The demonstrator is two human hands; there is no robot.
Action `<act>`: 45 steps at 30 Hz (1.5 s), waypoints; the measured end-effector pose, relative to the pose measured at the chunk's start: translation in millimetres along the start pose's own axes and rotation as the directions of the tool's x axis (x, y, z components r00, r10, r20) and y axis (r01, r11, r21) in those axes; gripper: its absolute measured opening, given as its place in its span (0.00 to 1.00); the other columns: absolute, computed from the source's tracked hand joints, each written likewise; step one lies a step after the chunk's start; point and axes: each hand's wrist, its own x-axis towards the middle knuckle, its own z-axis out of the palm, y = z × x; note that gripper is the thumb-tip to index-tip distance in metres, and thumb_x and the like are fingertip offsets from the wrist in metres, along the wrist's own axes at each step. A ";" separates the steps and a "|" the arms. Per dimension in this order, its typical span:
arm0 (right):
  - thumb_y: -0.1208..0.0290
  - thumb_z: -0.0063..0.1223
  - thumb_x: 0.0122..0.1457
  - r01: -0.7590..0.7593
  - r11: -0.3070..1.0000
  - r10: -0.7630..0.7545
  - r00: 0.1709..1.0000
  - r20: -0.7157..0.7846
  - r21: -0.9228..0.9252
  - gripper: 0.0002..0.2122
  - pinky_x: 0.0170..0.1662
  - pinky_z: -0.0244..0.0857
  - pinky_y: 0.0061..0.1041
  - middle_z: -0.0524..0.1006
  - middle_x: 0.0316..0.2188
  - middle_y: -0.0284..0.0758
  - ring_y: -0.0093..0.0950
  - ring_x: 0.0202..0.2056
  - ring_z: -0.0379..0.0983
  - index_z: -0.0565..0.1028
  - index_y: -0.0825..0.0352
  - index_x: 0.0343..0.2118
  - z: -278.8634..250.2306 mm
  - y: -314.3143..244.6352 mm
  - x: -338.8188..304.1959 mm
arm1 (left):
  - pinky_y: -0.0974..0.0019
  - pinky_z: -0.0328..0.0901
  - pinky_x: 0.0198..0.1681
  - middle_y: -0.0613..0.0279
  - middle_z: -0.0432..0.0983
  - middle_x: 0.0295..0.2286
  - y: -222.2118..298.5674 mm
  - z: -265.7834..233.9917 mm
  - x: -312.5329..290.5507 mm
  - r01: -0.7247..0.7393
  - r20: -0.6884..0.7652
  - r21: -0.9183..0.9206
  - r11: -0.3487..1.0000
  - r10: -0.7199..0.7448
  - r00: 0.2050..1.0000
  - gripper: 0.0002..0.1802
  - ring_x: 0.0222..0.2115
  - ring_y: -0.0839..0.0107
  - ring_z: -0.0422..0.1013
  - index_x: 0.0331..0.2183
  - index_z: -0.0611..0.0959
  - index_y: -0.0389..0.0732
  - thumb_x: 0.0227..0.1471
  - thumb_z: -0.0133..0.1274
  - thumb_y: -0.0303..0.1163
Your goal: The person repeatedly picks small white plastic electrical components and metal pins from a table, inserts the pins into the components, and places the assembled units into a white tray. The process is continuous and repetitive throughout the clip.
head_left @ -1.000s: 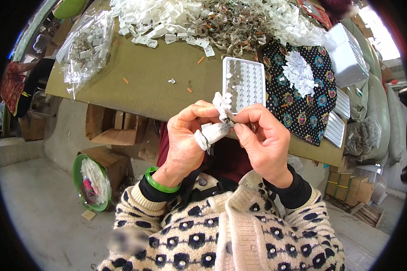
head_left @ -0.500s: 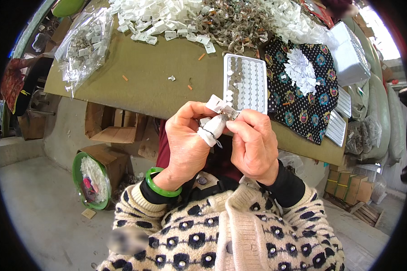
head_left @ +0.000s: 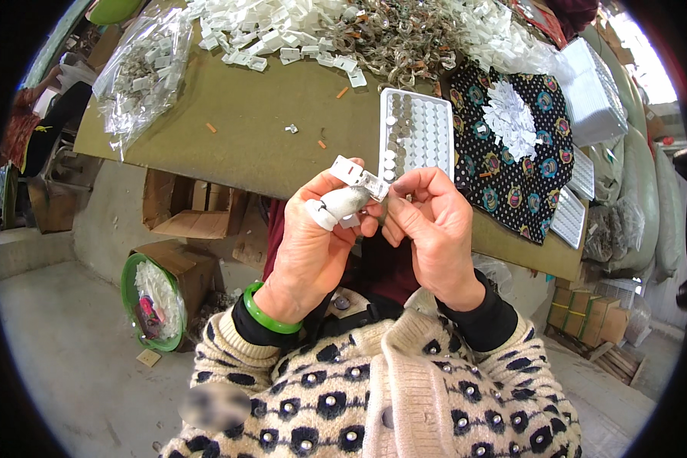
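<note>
Near the table's front edge, my left hand point(head_left: 301, 256) is closed on a small white hinged plastic case point(head_left: 348, 172), which lies unfolded across the fingertips. A white cloth cover point(head_left: 336, 208), greyed at its tip, wraps the left thumb. My right hand point(head_left: 444, 240) meets the case's right end, its thumb and forefinger pinched together. Whatever sits between those right fingertips is hidden. Just beyond the hands lies a white tray point(head_left: 433, 137) with rows of round wells; small round discs fill the wells along its left side.
Heaped white plastic cases point(head_left: 271, 27) and clear-brown plastic pieces point(head_left: 393, 46) cover the table's far side. A patterned black cloth point(head_left: 511, 195) bears white paper slips point(head_left: 510, 122). At left lies a clear bag of parts point(head_left: 149, 76); stacked trays point(head_left: 591, 91) stand right.
The white case has turned and shows more of its inside. My left hand has rolled, tipping the covered thumb leftward. The right hand has shifted slightly right, its fingers still near the case.
</note>
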 end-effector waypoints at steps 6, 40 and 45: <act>0.83 0.48 0.60 -0.178 0.977 0.174 0.984 0.041 0.118 0.08 0.32 0.66 0.18 0.75 0.32 0.35 0.19 0.28 0.71 0.68 0.71 0.41 1.5 -6.1 -2.2 | 0.63 0.75 0.37 0.49 0.78 0.35 3.6 4.0 -3.1 -0.077 0.040 -0.006 0.997 0.077 0.996 0.21 0.34 0.63 0.78 0.50 0.74 0.34 0.55 0.55 0.30; 0.82 0.56 0.52 0.462 -0.254 -0.506 0.685 0.524 -0.850 0.05 0.34 0.66 0.32 0.72 0.27 0.36 0.35 0.31 0.71 0.75 0.69 0.32 -50.3 -10.3 123.5 | 0.70 0.66 0.22 0.62 0.75 0.30 7.5 -5.1 -14.3 0.113 -0.050 0.170 0.979 -0.106 0.993 0.10 0.24 0.77 0.68 0.39 0.78 0.37 0.52 0.55 0.23; 0.79 0.58 0.50 0.512 -0.085 -0.451 0.745 0.491 -0.855 0.05 0.34 0.65 0.33 0.71 0.26 0.35 0.36 0.30 0.71 0.73 0.67 0.29 -56.4 -19.7 110.0 | 0.73 0.58 0.19 0.64 0.70 0.28 15.3 -0.4 -4.5 0.098 -0.038 0.155 0.983 -0.093 0.995 0.06 0.23 0.78 0.63 0.31 0.75 0.42 0.49 0.55 0.22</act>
